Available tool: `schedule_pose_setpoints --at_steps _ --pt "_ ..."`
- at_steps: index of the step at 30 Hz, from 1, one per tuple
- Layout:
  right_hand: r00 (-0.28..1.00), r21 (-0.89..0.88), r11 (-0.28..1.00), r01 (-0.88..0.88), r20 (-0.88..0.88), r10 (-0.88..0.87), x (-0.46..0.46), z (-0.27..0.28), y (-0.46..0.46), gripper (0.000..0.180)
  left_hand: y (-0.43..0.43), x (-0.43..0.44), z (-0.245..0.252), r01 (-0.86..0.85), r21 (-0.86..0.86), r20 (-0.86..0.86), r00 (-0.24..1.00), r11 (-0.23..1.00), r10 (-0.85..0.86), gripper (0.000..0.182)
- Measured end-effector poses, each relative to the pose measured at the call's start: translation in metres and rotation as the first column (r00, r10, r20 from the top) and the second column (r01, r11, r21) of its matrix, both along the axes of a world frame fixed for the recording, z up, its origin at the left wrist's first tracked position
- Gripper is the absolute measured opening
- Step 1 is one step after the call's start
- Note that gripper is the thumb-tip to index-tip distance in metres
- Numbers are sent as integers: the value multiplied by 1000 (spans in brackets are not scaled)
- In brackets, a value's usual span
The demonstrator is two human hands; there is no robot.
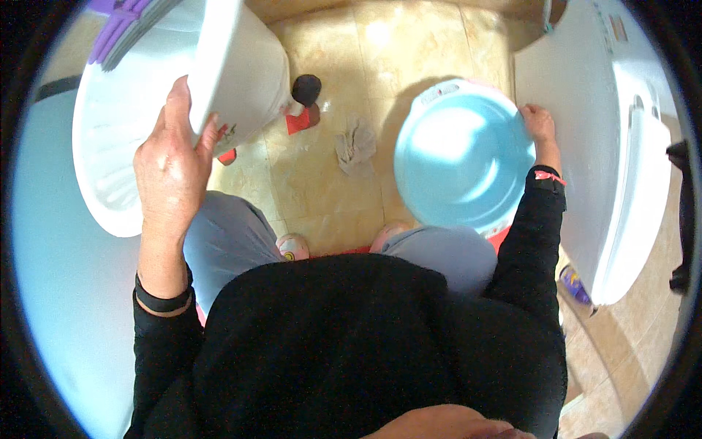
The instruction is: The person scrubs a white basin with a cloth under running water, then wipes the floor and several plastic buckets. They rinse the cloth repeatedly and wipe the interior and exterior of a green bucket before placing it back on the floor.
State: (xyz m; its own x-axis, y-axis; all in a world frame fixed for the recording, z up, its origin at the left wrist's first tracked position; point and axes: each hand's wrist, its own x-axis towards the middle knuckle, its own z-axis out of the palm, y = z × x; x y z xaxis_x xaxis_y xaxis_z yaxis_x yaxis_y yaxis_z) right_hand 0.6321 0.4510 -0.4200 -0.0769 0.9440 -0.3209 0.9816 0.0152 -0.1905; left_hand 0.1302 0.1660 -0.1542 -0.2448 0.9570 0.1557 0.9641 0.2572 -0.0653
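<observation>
My left hand (173, 159) grips the thick rim of a large white tub (249, 82), its thumb on the outer wall and its fingers toward the inside. The tub is tipped on its side, its hollow facing left, with a small floral decoration on the outside. My right hand (540, 123) holds the right rim of a round light blue basin (466, 164). This basin has a pale rim with a handle part at the top, and no contents show inside it. A purple and grey item (123, 33) is at the tub's upper edge; its kind cannot be told.
A crumpled pale cloth (355, 147) lies on the tiled floor (329, 49) between tub and basin. Near the tub are a round black object (306, 90) and a red piece (299, 122). A white appliance-like body (570, 137) stands at right, a purple container (575, 285) beside its lower end. A pale flat surface (71, 285) fills the left.
</observation>
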Motion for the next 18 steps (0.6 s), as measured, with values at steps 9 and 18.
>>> schedule_pose_setpoints --at_steps 9,18 --pt "944 -268 905 329 81 -319 51 73 -132 52 -5 -3 -5 11 -24 -24 1000 1000 -12 44" --pt "839 -387 777 497 -13 -544 82 79 -249 69 -5 -4 -4 32 -36 -53 998 999 -34 44"
